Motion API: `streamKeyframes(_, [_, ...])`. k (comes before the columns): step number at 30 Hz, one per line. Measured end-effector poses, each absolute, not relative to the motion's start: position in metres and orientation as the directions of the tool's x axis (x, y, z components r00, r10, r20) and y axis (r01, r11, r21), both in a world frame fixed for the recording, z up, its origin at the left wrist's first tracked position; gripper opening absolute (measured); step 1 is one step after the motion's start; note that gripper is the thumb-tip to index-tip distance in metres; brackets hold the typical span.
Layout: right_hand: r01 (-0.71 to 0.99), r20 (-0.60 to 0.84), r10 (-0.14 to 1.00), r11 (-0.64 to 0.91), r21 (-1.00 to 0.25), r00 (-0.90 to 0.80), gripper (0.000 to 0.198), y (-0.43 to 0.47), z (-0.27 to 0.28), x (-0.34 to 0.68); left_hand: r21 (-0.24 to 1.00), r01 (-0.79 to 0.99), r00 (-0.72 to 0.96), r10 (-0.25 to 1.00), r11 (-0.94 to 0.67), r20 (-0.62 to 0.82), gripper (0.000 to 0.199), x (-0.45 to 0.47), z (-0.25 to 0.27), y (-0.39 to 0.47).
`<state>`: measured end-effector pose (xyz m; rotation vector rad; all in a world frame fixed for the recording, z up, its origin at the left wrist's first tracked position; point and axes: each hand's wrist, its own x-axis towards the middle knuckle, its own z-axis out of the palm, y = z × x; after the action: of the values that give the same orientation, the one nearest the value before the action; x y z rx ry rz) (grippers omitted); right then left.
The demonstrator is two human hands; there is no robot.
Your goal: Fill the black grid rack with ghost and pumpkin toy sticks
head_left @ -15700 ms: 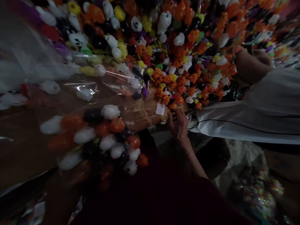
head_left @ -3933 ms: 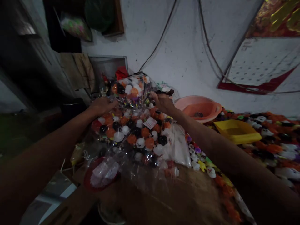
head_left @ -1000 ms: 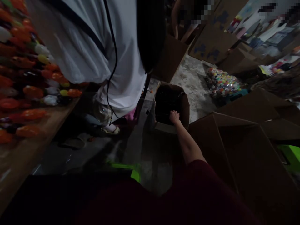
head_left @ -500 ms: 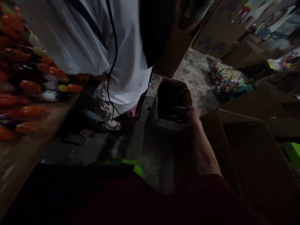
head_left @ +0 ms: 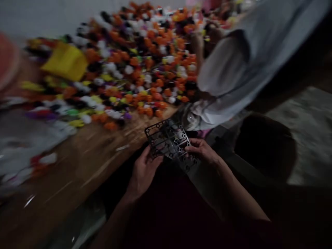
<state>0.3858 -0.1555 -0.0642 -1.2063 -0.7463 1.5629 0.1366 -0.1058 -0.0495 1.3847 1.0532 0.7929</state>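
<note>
A worker in dim light holds a dark lattice frame (head_left: 178, 149) in front of the body, just beside the edge of a brown worktop (head_left: 75, 166). The left hand (head_left: 141, 174) grips the near left corner between thumb and fingers, while the right hand (head_left: 203, 150) pinches the right side, fingers closed on the bars (the frame's lower end is lost in shadow). Beyond lies a heap of small orange, white, black and yellow pieces (head_left: 155, 65), near a yellow tray (head_left: 66, 62) and a co-worker's pale sleeve (head_left: 223, 69).
</note>
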Motion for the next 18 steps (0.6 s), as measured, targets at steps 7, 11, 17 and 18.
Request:
streamKeyframes(7, [-0.227, -0.213, 0.899, -0.314, -0.922, -0.382, 0.035, -0.068, -0.061, 0.284, 0.990, -0.094, -0.050, 0.993, 0.103, -0.109, 0.052, 0.068, -0.029, -0.095])
streamKeyframes(11, [0.022, -0.096, 0.812, -0.102, -0.995, -0.575, 0.037, -0.035, -0.037, 0.262, 0.994, -0.046, -0.131, 0.986, 0.099, -0.105, 0.049, 0.029, -0.018, -0.091])
streamKeyframes(17, [0.148, 0.452, 0.666, 0.642, -0.752, -0.593, 0.025, -0.004, -0.013, 0.239, 0.965, 0.246, -0.261, 0.952, -0.092, 0.157, 0.045, -0.022, -0.007, -0.087])
streamKeyframes(18, [0.154, 0.523, 0.597, 0.735, -0.660, -0.608, 0.029, -0.001, -0.016, 0.233, 0.952, 0.277, -0.284, 0.935, -0.130, 0.210, 0.051, -0.030, -0.009, -0.088])
